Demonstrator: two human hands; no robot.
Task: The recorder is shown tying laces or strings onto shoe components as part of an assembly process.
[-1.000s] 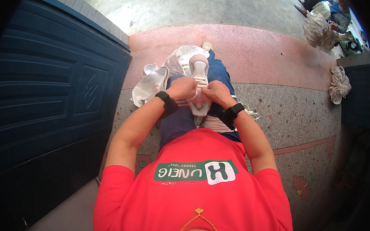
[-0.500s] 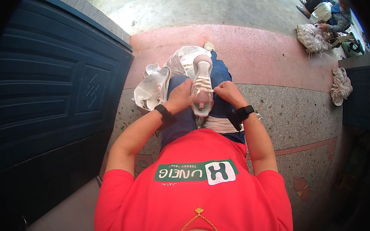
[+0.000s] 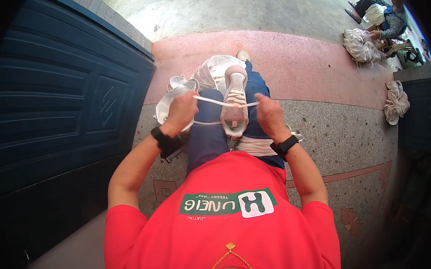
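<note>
Reading the clock from the shoe, we see a floor in three parts: grey ground far off at 12, a pink band nearer, and speckled floor from 3 to 5. One dark blue door fills our 9 o'clock. At 6 is one red shirt, with two blue-trousered legs reaching up toward 12. One co-worker sits at 2, beside a pale bundle; a second pale bundle lies at 3 against a dark cabinet, so we count two there. We find one white bag just beyond the shoe at 11, and a pale heap at 9, partly hidden.

One pink-and-white shoe lies over the legs, toe toward 12, between the two hands. The left hand is at its 9, the right hand nearer at its 4; both are apart from the shoe itself. Each is closed on an end of one white lace, drawn taut across the shoe. We count two black wristbands, one per wrist.
</note>
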